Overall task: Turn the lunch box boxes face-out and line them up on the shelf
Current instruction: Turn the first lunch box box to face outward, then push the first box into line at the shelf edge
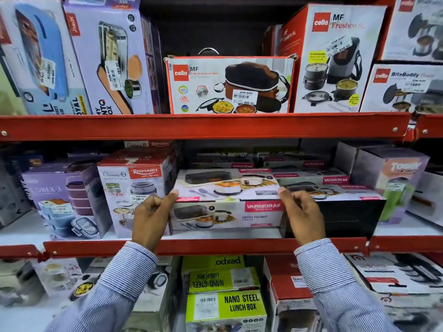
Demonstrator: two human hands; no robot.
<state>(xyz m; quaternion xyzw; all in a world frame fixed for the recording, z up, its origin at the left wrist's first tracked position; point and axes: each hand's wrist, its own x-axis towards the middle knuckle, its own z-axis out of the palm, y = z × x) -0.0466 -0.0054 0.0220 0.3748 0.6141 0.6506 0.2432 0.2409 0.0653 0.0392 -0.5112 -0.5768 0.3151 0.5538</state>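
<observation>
A long flat Varmora lunch box box point(227, 214) lies on the middle shelf point(215, 245) with its printed front facing me. My left hand point(151, 216) grips its left end, thumb on the top edge. My right hand point(300, 215) grips its right end in the same way. More Varmora boxes point(311, 178) lie stacked behind it and to its right. A Rishabh Classic 3 box point(134, 192) stands just left of my left hand. A dark-fronted box point(347, 216) sits just right of my right hand.
The upper shelf holds a Cello President box point(230, 86), a Cello Fresheo box point(335, 58) and a BiteBuddy box point(402, 87). A purple Lubex-3 box point(55, 200) stands at the left. Nano Steel boxes point(225, 305) fill the lower shelf. Red shelf rails run across.
</observation>
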